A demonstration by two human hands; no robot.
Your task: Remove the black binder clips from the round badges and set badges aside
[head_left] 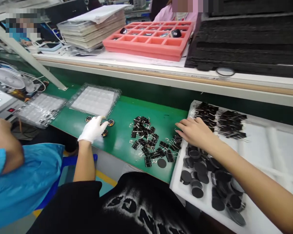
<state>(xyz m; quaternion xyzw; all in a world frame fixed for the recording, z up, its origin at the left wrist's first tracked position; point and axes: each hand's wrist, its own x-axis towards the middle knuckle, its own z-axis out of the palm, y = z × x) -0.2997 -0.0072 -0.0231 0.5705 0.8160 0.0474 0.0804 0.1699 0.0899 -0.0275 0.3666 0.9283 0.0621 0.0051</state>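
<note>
- Reaching in now with the bare right hand [196,131], over the left edge of the white tray [185,195]; pointing its fingers leftward, parted and lightly bent; showing no closed grip, though hiding the undersides.
- Lying right by those fingertips, on the side toward the body: the right end of the loose binder clips [146,139]; spreading leftward from there across the green table [122,139]; turning long axes every which way, so offering no single line to match; sitting nearer the right hand than the left at that end.
- Over on the left, curving the fingers of the gloved left hand [91,130] among 3 small round pieces [110,122]; leaving 1 beside the back of the glove, 2 by thumb and fingertips; pointing away and rightward, partly bent; cannot tell touch from grip there.
- Holding in the tray: more clips in rows at the far end, black discs [197,192] heaped nearer; leaving 1 lone disc [161,163] flat on the table, near the clips.
</note>
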